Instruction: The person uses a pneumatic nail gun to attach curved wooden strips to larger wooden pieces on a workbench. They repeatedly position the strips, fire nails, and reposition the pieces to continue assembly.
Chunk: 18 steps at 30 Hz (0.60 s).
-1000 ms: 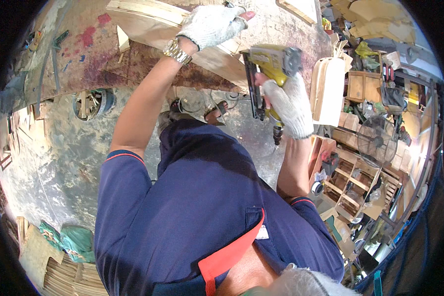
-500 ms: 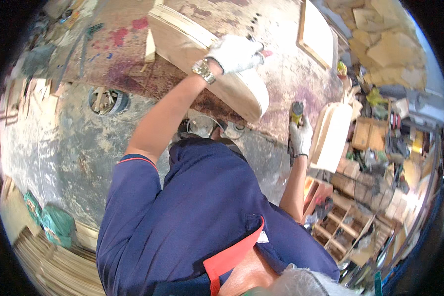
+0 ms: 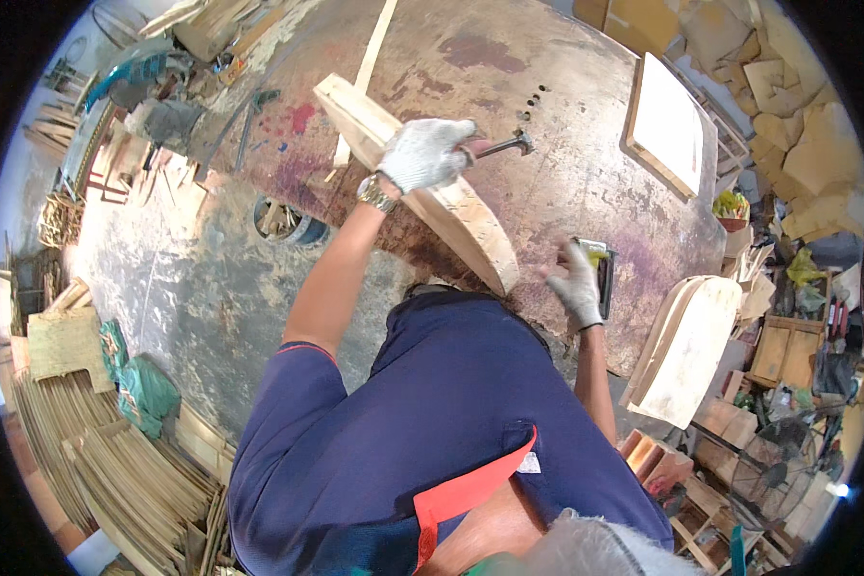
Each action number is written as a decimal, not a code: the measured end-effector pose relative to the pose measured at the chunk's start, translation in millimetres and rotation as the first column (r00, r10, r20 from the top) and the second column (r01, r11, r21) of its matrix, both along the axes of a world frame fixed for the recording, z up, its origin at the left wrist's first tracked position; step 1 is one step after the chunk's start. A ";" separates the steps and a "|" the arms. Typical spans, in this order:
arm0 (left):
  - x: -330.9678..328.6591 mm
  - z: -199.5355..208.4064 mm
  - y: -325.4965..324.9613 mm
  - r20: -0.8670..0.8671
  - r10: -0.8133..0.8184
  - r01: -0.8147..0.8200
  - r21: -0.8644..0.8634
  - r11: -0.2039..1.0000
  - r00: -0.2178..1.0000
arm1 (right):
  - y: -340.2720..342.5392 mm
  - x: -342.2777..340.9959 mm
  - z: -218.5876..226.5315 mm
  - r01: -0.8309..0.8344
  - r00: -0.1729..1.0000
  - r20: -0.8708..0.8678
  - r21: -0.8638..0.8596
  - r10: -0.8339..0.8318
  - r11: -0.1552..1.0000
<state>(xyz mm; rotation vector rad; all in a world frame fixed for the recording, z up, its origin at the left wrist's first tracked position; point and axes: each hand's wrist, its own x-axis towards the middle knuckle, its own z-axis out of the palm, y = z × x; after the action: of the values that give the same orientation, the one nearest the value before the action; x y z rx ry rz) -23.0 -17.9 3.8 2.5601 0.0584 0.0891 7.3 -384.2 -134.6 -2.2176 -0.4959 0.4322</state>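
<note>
Yellow-and-black nail gun (image 3: 606, 280) down, white-gloved right hand (image 3: 578, 293) freed (fingers open), white-gloved left hand (image 3: 430, 156) at pale curved wooden piece (image 3: 472, 223), grip unclear

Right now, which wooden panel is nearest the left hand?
The curved panel, under the left hand; the white panel and rounded stack are farther right.

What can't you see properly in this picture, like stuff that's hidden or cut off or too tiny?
Head view, hidden: much of the handle of the hammer, by the left hand.
Head view, hidden: part of the nail gun, by the right hand; I can't tell whether they touch.
Head view, cut off: the far end of the thin wood strip, by the top edge.
Head view, too small: the separate bits inside the bucket.
</note>
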 end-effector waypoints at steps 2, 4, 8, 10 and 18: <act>2.6 0.8 -2.8 0.177 -0.008 0.003 0.033 0.999 0.984 | 22.8 -17.7 26.4 -0.396 0.901 0.206 0.035 0.381 0.918; 5.7 -0.2 -5.6 0.215 0.013 -0.028 0.067 0.997 0.977 | 53.0 -36.8 43.5 -0.440 0.880 0.234 0.077 0.413 0.895; 17.8 -4.1 -2.2 0.098 0.082 -0.094 0.123 0.988 0.992 | 79.3 -29.3 59.5 -0.367 0.927 0.029 -0.150 0.375 0.918; 15.2 -5.1 -3.9 0.167 0.099 -0.114 0.079 0.990 0.981 | 74.6 -24.3 63.4 -0.418 0.907 -0.005 -0.129 0.421 0.899; -55.4 44.2 -22.8 0.089 -0.311 0.278 0.264 0.923 0.946 | -9.9 8.5 147.4 -0.535 0.833 0.069 -0.158 0.550 0.830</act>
<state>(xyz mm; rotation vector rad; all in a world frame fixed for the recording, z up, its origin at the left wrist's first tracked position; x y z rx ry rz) -78.4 -40.7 48.0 2.7730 -0.4139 0.1545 15.8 -394.1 12.8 -2.2096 -1.2085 0.6528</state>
